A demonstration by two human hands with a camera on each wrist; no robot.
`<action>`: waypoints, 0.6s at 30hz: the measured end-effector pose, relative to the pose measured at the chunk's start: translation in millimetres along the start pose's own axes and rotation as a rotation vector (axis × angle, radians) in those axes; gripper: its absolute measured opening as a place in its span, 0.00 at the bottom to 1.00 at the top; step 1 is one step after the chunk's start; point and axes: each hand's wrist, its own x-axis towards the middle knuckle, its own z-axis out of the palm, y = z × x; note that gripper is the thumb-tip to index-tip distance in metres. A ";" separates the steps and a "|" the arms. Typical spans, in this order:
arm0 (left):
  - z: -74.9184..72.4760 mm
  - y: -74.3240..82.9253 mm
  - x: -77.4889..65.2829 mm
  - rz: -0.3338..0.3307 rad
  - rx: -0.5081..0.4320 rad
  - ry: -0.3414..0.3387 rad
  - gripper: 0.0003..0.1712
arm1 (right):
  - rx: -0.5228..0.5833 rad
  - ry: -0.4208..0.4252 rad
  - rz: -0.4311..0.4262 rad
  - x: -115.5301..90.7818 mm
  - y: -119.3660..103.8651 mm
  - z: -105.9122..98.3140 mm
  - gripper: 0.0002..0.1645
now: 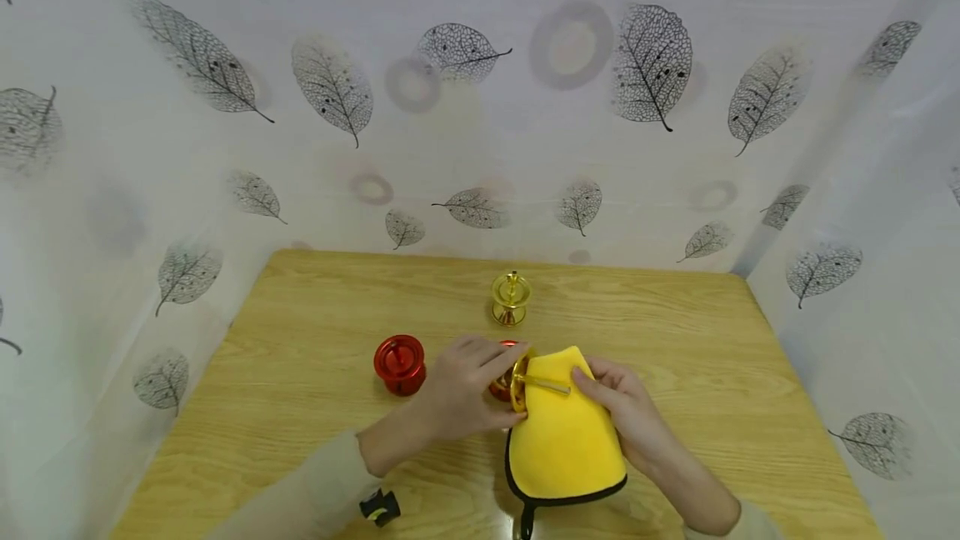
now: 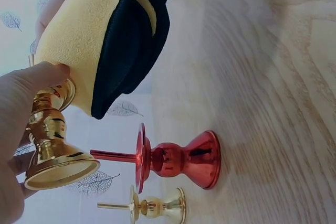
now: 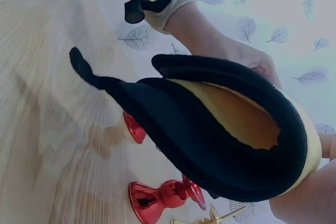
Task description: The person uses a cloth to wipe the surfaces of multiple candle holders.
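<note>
My left hand (image 1: 468,386) grips a shiny gold candlestick (image 2: 50,124) by its body, tipped over so that its spike points right in the head view. A yellow cloth (image 1: 566,440) with black edging and a black loop is in my right hand (image 1: 626,407), thumb on top and fingers behind. The cloth lies against the candlestick's dish, with the spike across its yellow face. In the right wrist view, the cloth (image 3: 210,129) is folded over, showing its dark side. My left thumb touches the cloth beside the dish in the left wrist view.
One red candlestick (image 1: 400,365) stands left of my hands on the wooden table (image 1: 315,307). Another red one (image 1: 502,387) is partly hidden behind the left hand. Farther back stands a gold candlestick (image 1: 511,298). Leaf-patterned white sheeting (image 1: 480,140) surrounds the table's back and sides.
</note>
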 end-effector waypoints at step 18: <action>-9.9 -3.4 0.8 -0.008 0.002 -0.116 0.51 | -0.350 0.030 -0.413 -9.5 -4.4 -1.3 0.19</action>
